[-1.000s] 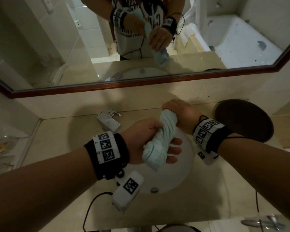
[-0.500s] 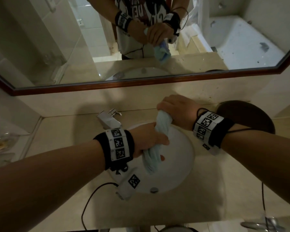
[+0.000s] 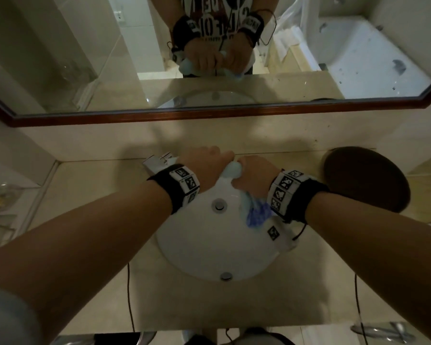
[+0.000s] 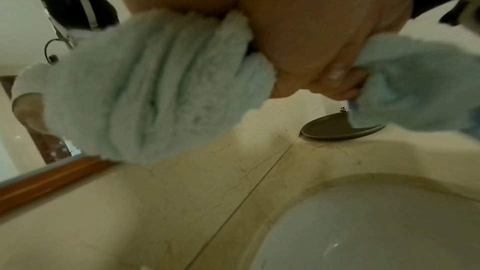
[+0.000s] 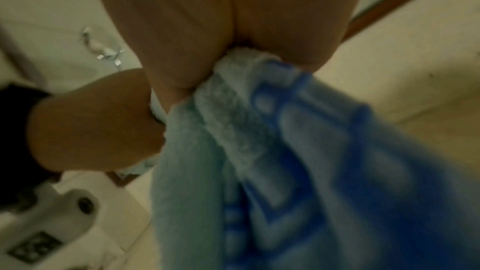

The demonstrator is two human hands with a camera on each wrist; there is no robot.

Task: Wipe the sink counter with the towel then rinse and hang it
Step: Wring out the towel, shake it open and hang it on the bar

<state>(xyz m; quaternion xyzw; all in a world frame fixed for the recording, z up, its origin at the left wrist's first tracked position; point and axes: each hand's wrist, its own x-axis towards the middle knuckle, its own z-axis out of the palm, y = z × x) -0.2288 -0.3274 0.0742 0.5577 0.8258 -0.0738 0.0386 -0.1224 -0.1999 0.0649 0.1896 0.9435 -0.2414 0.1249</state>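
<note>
A pale blue-green towel (image 3: 232,170) with a darker blue pattern is twisted into a rope between my two hands, above the far part of the white sink basin (image 3: 199,245). My left hand (image 3: 209,165) grips one end, knuckles up. My right hand (image 3: 254,176) grips the other end close beside it, and the patterned tail (image 3: 256,215) hangs below my right wrist. In the left wrist view the bunched towel (image 4: 161,81) sticks out past my fist. In the right wrist view the towel (image 5: 285,161) hangs from my fist and fills the frame. The beige stone counter (image 3: 90,195) surrounds the basin.
A chrome faucet (image 3: 157,161) stands at the basin's back left, just behind my left wrist. A dark round dish (image 3: 366,180) sits on the counter at the right. A wood-framed mirror (image 3: 209,115) runs along the back wall. A glass dish (image 3: 0,197) lies far left.
My hands have drawn close together and moved toward the back of the basin. The towel now runs nearly level between them instead of hanging downward, and my left fingers have closed round it.
</note>
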